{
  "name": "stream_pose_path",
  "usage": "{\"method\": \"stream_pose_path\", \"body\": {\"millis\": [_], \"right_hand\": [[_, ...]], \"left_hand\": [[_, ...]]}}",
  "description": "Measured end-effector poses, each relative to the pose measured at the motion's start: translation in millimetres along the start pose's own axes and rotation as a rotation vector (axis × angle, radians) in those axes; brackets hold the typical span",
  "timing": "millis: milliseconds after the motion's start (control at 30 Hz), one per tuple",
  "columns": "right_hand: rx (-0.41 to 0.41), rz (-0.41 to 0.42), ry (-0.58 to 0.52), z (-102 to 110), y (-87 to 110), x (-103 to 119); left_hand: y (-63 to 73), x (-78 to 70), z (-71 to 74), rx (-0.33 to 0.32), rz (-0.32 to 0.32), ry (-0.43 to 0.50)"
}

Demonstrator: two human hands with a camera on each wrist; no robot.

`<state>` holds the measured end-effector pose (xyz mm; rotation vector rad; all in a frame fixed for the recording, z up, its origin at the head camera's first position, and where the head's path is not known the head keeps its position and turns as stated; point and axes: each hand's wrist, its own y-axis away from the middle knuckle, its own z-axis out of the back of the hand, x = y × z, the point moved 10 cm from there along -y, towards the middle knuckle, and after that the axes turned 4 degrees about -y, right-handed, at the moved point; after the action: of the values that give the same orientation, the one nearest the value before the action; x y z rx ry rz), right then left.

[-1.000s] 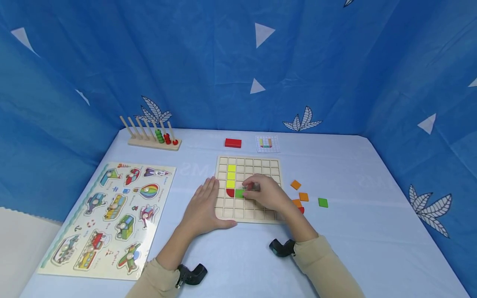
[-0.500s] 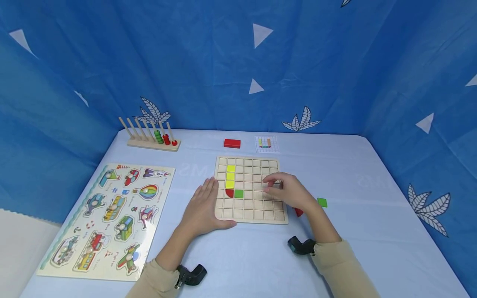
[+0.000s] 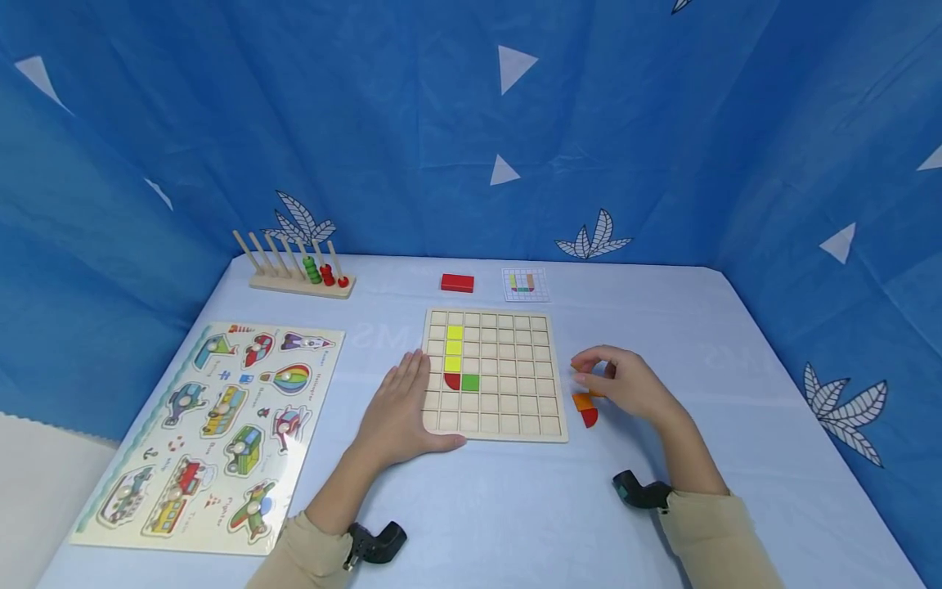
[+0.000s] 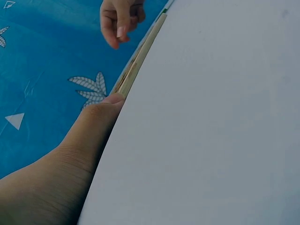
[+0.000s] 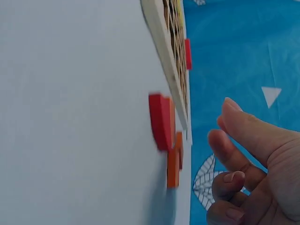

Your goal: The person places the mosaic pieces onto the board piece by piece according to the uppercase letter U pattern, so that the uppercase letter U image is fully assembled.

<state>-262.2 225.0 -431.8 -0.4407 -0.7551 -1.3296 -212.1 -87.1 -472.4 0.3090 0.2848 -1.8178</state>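
A wooden grid board (image 3: pixel 515 409) lies on the table. Several yellow square tiles (image 3: pixel 454 348) form a column in it, above a red quarter-round tile (image 3: pixel 452 382) and a green square tile (image 3: pixel 470 383). My left hand (image 3: pixel 393 413) rests with straight fingers along the board's left edge, its thumb at the near corner. To the right of the board, my right hand (image 3: pixel 625 383) hovers over loose orange tiles (image 3: pixel 583 402), partly covering them. Thumb and fingers are loosely bent and apart, holding nothing in the right wrist view. A loose red quarter-round tile (image 3: pixel 589 418) lies below the orange ones.
A pattern card (image 3: pixel 526 285) and a red block (image 3: pixel 458 283) lie behind the board. On the left are a picture puzzle board (image 3: pixel 275 446) and a peg stand (image 3: pixel 302 286) with green and red beads. Blue cloth (image 3: pixel 412 147) surrounds the table's back and sides.
My right hand has left the green tile in the grid and moved right, off the board to the loose orange tiles. It now hides the loose green tile. The left hand stays put.
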Motion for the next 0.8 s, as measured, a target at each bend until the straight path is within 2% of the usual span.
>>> {"method": "stream_pose_path", "body": {"millis": [433,800], "right_hand": [[-0.064,-0.049,0.073,38.1,22.6,-45.2],[-0.046,-0.067,0.095,47.2,32.7,-66.6]], "left_hand": [[-1.0,0.2,-1.4,0.006,0.001,-0.008],[-0.3,0.1,-0.9,-0.01,0.0,-0.013]]}}
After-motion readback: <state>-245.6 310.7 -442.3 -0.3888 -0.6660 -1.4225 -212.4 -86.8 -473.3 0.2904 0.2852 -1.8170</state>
